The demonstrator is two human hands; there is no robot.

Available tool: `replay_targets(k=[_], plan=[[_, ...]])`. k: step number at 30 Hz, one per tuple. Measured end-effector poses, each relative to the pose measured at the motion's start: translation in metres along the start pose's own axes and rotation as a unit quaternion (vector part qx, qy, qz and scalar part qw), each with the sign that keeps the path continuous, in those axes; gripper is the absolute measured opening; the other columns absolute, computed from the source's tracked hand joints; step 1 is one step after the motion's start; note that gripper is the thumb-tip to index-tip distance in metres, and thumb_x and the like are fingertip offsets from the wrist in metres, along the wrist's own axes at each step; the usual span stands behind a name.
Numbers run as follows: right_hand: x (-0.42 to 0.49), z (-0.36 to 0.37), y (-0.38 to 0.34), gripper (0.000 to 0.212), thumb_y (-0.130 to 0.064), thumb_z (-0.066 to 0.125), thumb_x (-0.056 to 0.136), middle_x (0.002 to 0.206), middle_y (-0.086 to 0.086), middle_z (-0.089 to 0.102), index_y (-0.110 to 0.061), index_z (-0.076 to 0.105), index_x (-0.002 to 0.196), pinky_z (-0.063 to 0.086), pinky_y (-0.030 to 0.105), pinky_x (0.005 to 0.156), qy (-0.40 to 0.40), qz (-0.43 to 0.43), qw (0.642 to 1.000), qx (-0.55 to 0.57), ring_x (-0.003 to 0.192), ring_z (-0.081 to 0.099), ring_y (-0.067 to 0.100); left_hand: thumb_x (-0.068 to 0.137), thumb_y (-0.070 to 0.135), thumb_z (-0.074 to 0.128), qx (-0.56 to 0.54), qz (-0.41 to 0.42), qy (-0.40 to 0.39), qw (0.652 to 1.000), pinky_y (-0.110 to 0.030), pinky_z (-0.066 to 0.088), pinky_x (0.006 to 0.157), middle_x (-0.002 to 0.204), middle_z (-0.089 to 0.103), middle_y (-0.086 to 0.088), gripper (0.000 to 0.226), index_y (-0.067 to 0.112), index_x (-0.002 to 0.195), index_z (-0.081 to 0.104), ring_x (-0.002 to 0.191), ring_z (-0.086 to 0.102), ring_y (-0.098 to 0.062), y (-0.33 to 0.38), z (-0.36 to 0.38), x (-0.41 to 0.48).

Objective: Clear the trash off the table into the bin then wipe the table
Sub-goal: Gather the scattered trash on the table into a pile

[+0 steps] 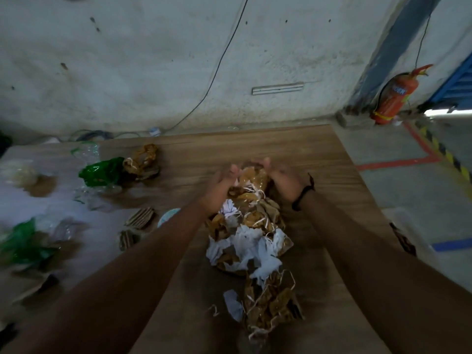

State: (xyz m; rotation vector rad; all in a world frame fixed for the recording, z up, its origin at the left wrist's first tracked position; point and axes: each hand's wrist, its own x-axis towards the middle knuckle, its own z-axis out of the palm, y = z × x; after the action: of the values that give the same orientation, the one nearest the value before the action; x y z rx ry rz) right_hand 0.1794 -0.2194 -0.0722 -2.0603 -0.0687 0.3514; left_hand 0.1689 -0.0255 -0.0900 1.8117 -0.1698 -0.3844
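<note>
Quite a bit can't be made out here. The left part of the bench is washed out by glare and smeared, so the stuff lying there is only half readable. A green bag is seen touching a crumpled brown wrapper, with some clear plastic behind them. Nearer in, cardboard scraps and a round lid are found, the lid partly hidden by the left forearm. More green plastic near the left edge is blurred to a smudge. A pale see-through shape off the bench's right edge is too faint to be identified. Both elbows are cut off by the bottom of the frame.

The trash heap, made up of brown wrappers, white tissue and paper shreds, is strung out along the middle of the bench between the two forearms. Both arms are stretched forward, nearly straight. The left grip and right grip are cupped round the heap's far end from either side, palms turned inward, fingers curled about the brown wrappers. The left fingertips are buried in the trash and can't be seen. A black wristband is worn on the right wrist. A red fire extinguisher is stood by the wall, well apart from the bench.
</note>
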Motion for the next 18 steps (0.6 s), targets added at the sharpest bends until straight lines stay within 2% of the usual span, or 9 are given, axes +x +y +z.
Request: replay_targets(k=[1, 3, 7, 9, 10, 12, 14, 16, 18], plan=[[-0.006, 0.004, 0.004, 0.091, -0.097, 0.022, 0.062, 0.132, 0.002, 0.061, -0.041, 0.06, 0.123, 0.04, 0.045, 0.106, -0.016, -0.005, 1.0, 0.006, 0.121, 0.055, 0.019, 0.074, 0.089, 0.034, 0.01, -0.012, -0.007, 1.0, -0.042, 0.042, 0.107, 0.123, 0.067, 0.003, 0.079, 0.031, 0.116, 0.068, 0.118, 0.06, -0.015, -0.006, 0.002, -0.005], [-0.022, 0.004, 0.008, 0.091, -0.098, 0.028, 0.06, 0.134, -0.002, 0.06, -0.041, 0.06, 0.124, 0.038, 0.042, 0.109, -0.041, -0.017, 0.999, 0.019, 0.124, 0.053, 0.013, 0.071, 0.091, 0.036, 0.015, -0.033, -0.034, 0.999, -0.05, 0.039, 0.108, 0.125, 0.066, -0.002, 0.086, 0.029, 0.122, 0.066, 0.12, 0.059, -0.021, -0.017, 0.002, -0.017], [-0.058, -0.008, 0.017, 0.078, -0.091, 0.031, 0.07, 0.138, -0.007, 0.055, -0.044, 0.055, 0.127, 0.036, 0.041, 0.111, -0.051, -0.051, 0.997, 0.01, 0.128, 0.048, 0.009, 0.075, 0.087, 0.035, 0.023, -0.026, -0.04, 0.999, -0.045, 0.036, 0.112, 0.134, 0.058, 0.005, 0.064, 0.048, 0.119, 0.06, 0.126, 0.053, -0.012, -0.004, -0.002, -0.06], [-0.073, -0.017, 0.018, 0.086, -0.095, 0.029, 0.065, 0.139, -0.011, 0.05, -0.044, 0.051, 0.131, 0.035, 0.028, 0.107, -0.041, -0.054, 0.998, 0.011, 0.129, 0.044, 0.005, 0.073, 0.09, 0.028, 0.051, -0.013, 0.037, 0.998, -0.05, 0.027, 0.116, 0.141, 0.049, 0.006, 0.055, 0.063, 0.112, 0.055, 0.136, 0.042, -0.016, 0.001, -0.005, -0.082], [-0.08, -0.022, 0.018, 0.093, -0.097, 0.028, 0.063, 0.14, -0.012, 0.047, -0.041, 0.049, 0.134, 0.033, 0.023, 0.106, -0.029, -0.058, 0.998, 0.017, 0.129, 0.041, 0.003, 0.073, 0.092, 0.019, 0.11, -0.001, 0.091, 0.99, -0.054, 0.019, 0.118, 0.145, 0.042, 0.008, 0.059, 0.065, 0.114, 0.051, 0.142, 0.033, -0.02, 0.004, -0.005, -0.095], [-0.086, -0.031, 0.015, 0.099, -0.098, 0.025, 0.06, 0.142, -0.013, 0.042, -0.04, 0.046, 0.137, 0.027, 0.025, 0.106, 0.007, -0.062, 0.998, 0.026, 0.131, 0.035, 0.002, 0.079, 0.086, 0.003, 0.229, 0.017, 0.204, 0.952, -0.054, 0.002, 0.12, 0.152, 0.028, 0.01, 0.079, 0.048, 0.135, 0.042, 0.149, 0.012, -0.019, 0.004, 0.006, -0.123], [-0.085, -0.035, 0.012, 0.099, -0.098, 0.023, 0.061, 0.139, -0.014, 0.042, -0.039, 0.047, 0.137, 0.025, 0.028, 0.105, 0.027, -0.057, 0.998, 0.024, 0.131, 0.035, 0.005, 0.087, 0.072, 0.008, 0.23, 0.013, 0.311, 0.922, -0.053, 0.0, 0.12, 0.16, 0.023, 0.002, 0.08, 0.025, 0.145, 0.039, 0.15, 0.004, -0.017, 0.005, 0.036, -0.167], [-0.078, -0.031, 0.008, 0.085, -0.087, 0.028, 0.075, 0.142, -0.008, 0.047, -0.033, 0.05, 0.137, 0.028, 0.031, 0.107, 0.024, -0.053, 0.998, 0.005, 0.133, 0.039, 0.012, 0.085, 0.074, 0.01, 0.207, -0.039, 0.345, 0.915, -0.053, 0.0, 0.119, 0.163, 0.012, -0.004, 0.088, 0.019, 0.152, 0.027, 0.15, -0.001, -0.02, 0.009, 0.086, -0.214], [-0.07, -0.019, 0.006, 0.057, -0.062, 0.036, 0.093, 0.142, 0.001, 0.052, -0.027, 0.053, 0.135, 0.033, 0.037, 0.11, 0.005, -0.055, 0.997, -0.044, 0.132, 0.045, 0.019, 0.075, 0.087, 0.0, 0.222, -0.126, 0.336, 0.907, -0.055, 0.001, 0.116, 0.162, 0.006, -0.007, 0.104, 0.021, 0.152, 0.022, 0.149, -0.001, -0.026, 0.008, 0.134, -0.243]])
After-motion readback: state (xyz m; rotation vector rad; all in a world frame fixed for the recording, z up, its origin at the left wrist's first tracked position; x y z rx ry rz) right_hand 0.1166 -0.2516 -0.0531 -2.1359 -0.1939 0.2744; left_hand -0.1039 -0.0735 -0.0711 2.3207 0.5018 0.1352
